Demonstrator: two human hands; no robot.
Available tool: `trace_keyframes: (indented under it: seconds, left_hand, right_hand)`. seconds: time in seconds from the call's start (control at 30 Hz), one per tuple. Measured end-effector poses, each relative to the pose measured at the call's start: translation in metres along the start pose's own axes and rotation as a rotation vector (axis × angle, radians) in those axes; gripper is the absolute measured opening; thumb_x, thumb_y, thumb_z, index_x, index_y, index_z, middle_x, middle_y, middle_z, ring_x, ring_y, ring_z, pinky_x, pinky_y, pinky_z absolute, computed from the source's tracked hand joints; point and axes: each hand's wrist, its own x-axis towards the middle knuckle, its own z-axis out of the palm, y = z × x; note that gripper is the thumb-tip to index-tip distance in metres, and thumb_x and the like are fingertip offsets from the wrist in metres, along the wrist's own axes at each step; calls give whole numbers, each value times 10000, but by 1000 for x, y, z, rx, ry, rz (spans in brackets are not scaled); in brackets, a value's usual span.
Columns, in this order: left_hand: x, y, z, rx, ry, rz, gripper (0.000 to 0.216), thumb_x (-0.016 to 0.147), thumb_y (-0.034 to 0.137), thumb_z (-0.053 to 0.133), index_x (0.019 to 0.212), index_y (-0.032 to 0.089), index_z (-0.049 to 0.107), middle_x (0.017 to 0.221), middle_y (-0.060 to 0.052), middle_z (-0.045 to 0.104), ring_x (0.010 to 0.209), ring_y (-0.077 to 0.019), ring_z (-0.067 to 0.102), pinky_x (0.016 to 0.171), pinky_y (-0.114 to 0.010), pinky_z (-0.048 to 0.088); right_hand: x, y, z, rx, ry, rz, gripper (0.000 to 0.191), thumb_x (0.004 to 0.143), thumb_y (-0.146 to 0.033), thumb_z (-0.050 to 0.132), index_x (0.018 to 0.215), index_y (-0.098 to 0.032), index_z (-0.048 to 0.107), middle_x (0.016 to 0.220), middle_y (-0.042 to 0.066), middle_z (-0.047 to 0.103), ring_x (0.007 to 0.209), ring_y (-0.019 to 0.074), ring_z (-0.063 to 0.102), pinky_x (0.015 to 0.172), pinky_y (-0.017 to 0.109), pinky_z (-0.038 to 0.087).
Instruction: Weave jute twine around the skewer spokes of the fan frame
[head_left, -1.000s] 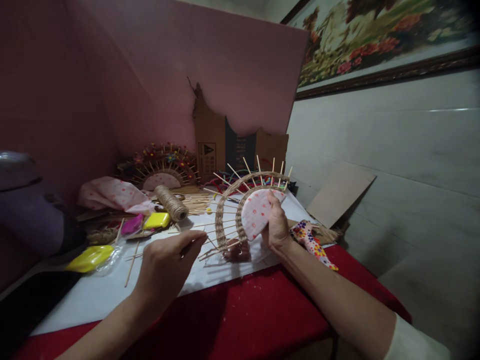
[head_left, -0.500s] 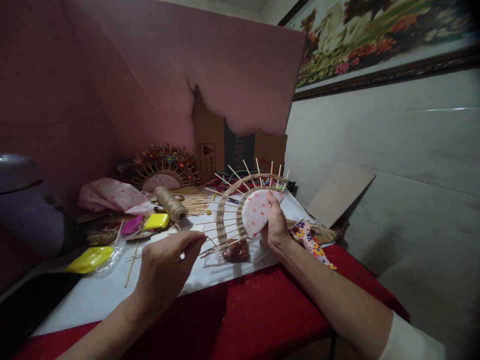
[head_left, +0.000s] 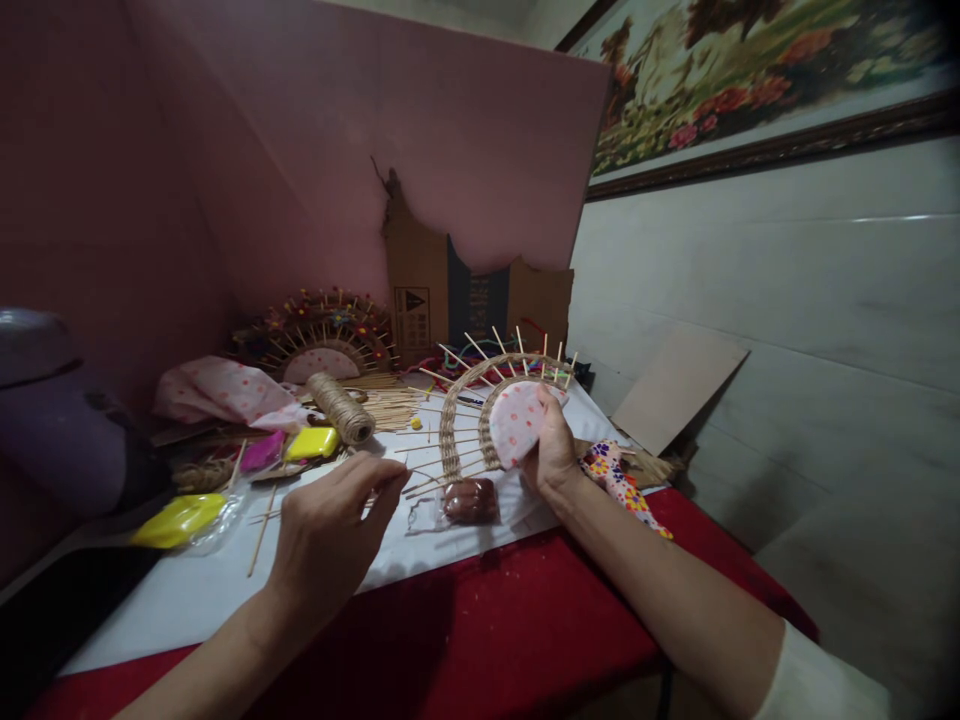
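Observation:
My right hand (head_left: 553, 450) grips a half-round woven piece (head_left: 448, 440) by its cloth-covered centre, white with red dots. Thin wooden sticks fan outward from that centre, with two bands of jute twine woven across them. Close to the lower left sticks, my left hand (head_left: 337, 520) is pinched at the fingertips on a thin strand of twine, which is hard to make out. Below the woven piece lies a clear bag with a brown block (head_left: 471, 501). A roll of jute twine (head_left: 341, 408) rests on the white sheet beyond my left hand.
At the back left stands a similar half-round piece (head_left: 322, 362) with coloured flowers. Loose sticks (head_left: 390, 405), yellow packets (head_left: 180, 519) and dotted cloth (head_left: 225, 390) lie on the left. Flowered cloth (head_left: 622, 480) is at right, cut cardboard (head_left: 420, 290) behind, red table covering (head_left: 480, 620) in front.
The woven piece has shifted slightly right and turned a little in my right hand, showing more of the brown block. My left hand has barely moved.

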Motion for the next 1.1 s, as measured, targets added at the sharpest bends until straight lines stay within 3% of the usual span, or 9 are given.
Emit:
trace_keyframes:
  seconds: [0.17,0.4,0.57,0.8,1.1]
  left_hand:
    - [0,2,0,-81,64,-58,125,791,161,524,881,173,611,801,-45,698,700,-138,639,643,-227,454]
    - [-2,14,-4,-178,165,-242,91,735,202,592,825,186,583,646,-11,676,546,-135,618,512,-216,440]
    - [-3,18,-2,-396,105,-435,107,726,221,594,827,194,571,601,9,641,491,-119,558,479,-219,419]
    - [1,16,8,-810,-82,-762,126,670,287,657,651,168,621,549,22,570,470,-76,453,418,-183,329]
    - [-3,8,17,-865,-189,-779,149,647,294,677,689,152,659,669,-25,639,638,-141,567,582,-238,432]
  right_hand:
    - [3,1,-2,-20,8,7,270,716,-457,524,745,-189,543,583,-26,608,518,132,559,466,231,453]
    - [3,1,-2,-32,-7,29,260,730,-449,510,771,-197,559,597,-18,619,540,143,579,457,237,454]
    - [3,1,-2,1,12,35,236,741,-424,504,772,-196,560,621,-17,631,555,142,581,473,237,468]
    - [-3,2,1,54,-54,116,202,758,-380,500,777,-191,569,629,-25,633,553,134,576,512,240,481]
    - [-15,1,7,78,-207,244,251,769,-408,504,793,-171,581,634,-3,645,582,148,599,588,263,495]
